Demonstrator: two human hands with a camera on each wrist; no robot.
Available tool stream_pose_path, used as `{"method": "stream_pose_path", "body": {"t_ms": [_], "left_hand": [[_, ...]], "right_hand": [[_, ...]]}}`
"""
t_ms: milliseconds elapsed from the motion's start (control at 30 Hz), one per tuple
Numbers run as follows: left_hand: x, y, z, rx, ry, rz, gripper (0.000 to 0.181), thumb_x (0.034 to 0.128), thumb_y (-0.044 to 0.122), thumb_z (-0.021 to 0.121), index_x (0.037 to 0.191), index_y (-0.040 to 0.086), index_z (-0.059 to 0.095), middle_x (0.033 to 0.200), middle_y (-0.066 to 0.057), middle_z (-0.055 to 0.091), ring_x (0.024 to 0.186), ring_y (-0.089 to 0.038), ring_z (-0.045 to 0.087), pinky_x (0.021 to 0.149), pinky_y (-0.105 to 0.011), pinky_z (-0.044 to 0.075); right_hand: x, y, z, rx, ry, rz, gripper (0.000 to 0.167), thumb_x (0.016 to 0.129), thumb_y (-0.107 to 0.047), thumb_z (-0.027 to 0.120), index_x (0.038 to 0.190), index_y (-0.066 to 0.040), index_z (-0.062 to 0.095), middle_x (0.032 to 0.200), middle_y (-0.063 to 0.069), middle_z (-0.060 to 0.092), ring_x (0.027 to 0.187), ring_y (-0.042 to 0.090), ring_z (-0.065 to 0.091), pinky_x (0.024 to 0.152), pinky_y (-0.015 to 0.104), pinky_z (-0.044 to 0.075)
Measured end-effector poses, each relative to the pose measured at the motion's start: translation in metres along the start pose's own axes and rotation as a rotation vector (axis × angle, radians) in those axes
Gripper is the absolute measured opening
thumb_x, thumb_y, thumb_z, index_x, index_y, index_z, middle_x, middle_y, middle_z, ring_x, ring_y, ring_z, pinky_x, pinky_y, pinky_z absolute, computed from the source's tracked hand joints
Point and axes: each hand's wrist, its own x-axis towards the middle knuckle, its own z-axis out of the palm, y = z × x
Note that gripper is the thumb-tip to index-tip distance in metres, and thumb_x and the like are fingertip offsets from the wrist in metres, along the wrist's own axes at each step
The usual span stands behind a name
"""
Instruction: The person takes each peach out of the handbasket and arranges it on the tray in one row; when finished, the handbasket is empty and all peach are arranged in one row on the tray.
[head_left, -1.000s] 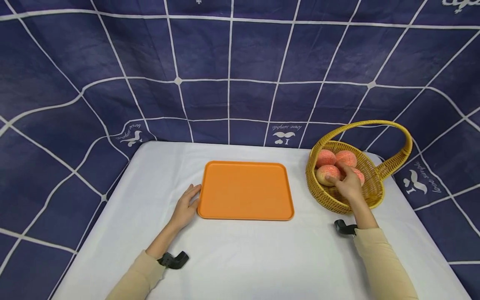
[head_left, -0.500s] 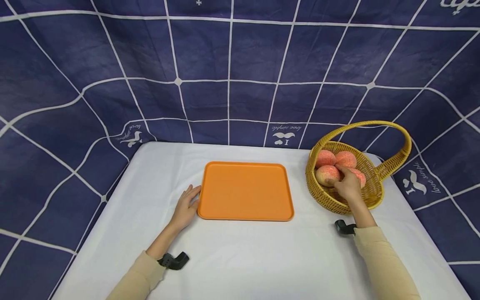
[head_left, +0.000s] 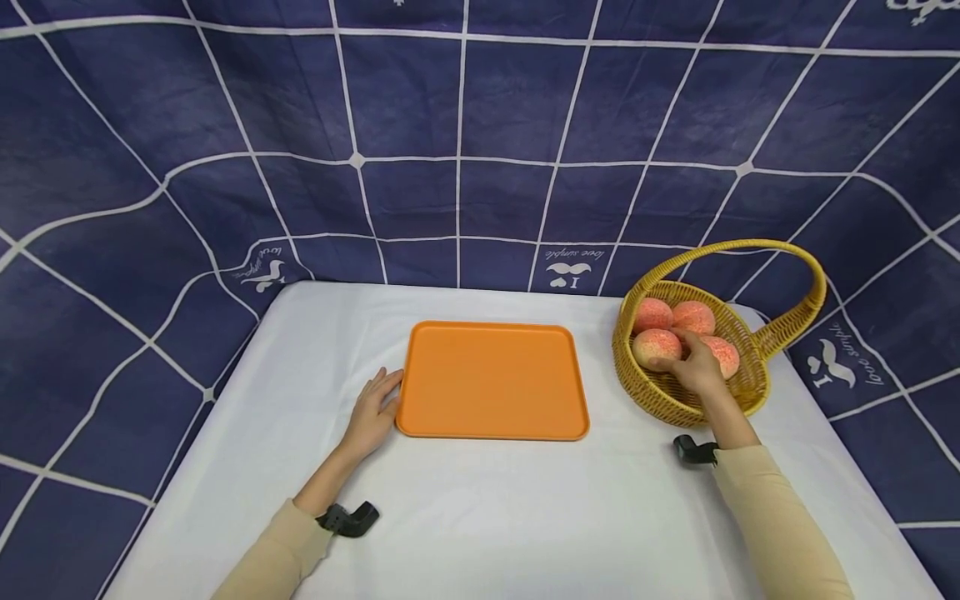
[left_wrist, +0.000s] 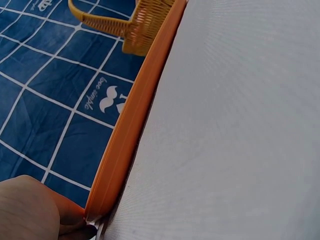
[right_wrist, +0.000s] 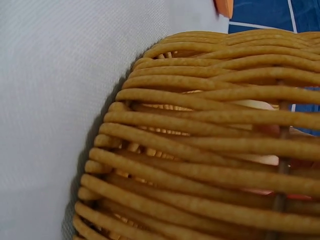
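In the head view my right hand (head_left: 696, 368) reaches into a yellow wicker basket (head_left: 652, 398) and grips the front-left peach (head_left: 652, 347), thumb on its near side and fingers on its far side. Two more peaches lie behind it, a left one (head_left: 654, 314) and a right one (head_left: 693, 317). Another peach (head_left: 724, 357) lies just right of the hand. My left hand (head_left: 369, 417) rests on the table with fingertips against the left edge of an orange tray (head_left: 491, 381). The right wrist view shows mostly the basket's woven wall (right_wrist: 200, 135), which hides the right fingers.
A white cloth (head_left: 480, 517) covers the table. Dark blue curtain (head_left: 502, 108) with white lines hangs behind and at both sides. The basket's tall handle (head_left: 750, 245) arches over its back and right side. The tray lies flat between the left hand and the basket.
The peach beside my right hand has shifted slightly to the right. My right hand stays at the front-left peach, its forearm moved a little rightward. The left hand and tray hold still.
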Motion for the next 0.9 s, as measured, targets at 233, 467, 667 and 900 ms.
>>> {"method": "stream_pose_path", "body": {"t_ms": [233, 467, 667, 900], "left_hand": [[-0.001, 0.0, -0.001, -0.004, 0.001, -0.006, 0.047, 0.0973, 0.0, 0.049, 0.143, -0.006, 0.042, 0.15, -0.024, 0.041, 0.15, -0.038, 0.017, 0.123, -0.054, 0.005], [-0.002, -0.001, 0.0, -0.005, 0.011, -0.003, 0.047, 0.097, 0.0, 0.049, 0.143, -0.006, 0.043, 0.15, -0.024, 0.042, 0.149, -0.039, 0.018, 0.123, -0.054, 0.006], [-0.001, -0.002, 0.001, -0.002, 0.008, 0.009, 0.046, 0.0973, 0.0, 0.049, 0.143, -0.006, 0.043, 0.15, -0.024, 0.042, 0.149, -0.039, 0.018, 0.123, -0.054, 0.007], [-0.001, -0.001, 0.0, 0.01, 0.005, 0.002, 0.046, 0.0974, 0.0, 0.049, 0.143, -0.005, 0.043, 0.15, -0.023, 0.042, 0.149, -0.038, 0.019, 0.123, -0.054, 0.007]], "right_hand": [[-0.003, -0.002, 0.0, 0.016, 0.006, -0.003, 0.073, 0.09, -0.021, 0.07, 0.148, 0.002, 0.032, 0.141, 0.033, 0.041, 0.125, 0.047, 0.042, 0.1, 0.058, 0.039], [-0.008, -0.001, 0.0, 0.022, 0.035, 0.001, 0.074, 0.089, -0.025, 0.071, 0.147, 0.002, 0.034, 0.135, 0.031, 0.045, 0.113, 0.04, 0.046, 0.088, 0.046, 0.043], [-0.017, -0.007, -0.007, 0.05, 0.076, -0.018, 0.078, 0.09, -0.026, 0.071, 0.149, 0.003, 0.03, 0.137, 0.032, 0.042, 0.116, 0.04, 0.046, 0.082, 0.033, 0.044], [-0.036, -0.015, -0.023, 0.103, 0.121, -0.027, 0.081, 0.091, -0.029, 0.069, 0.154, -0.003, 0.024, 0.147, 0.032, 0.036, 0.127, 0.044, 0.042, 0.075, 0.013, 0.042]]}}
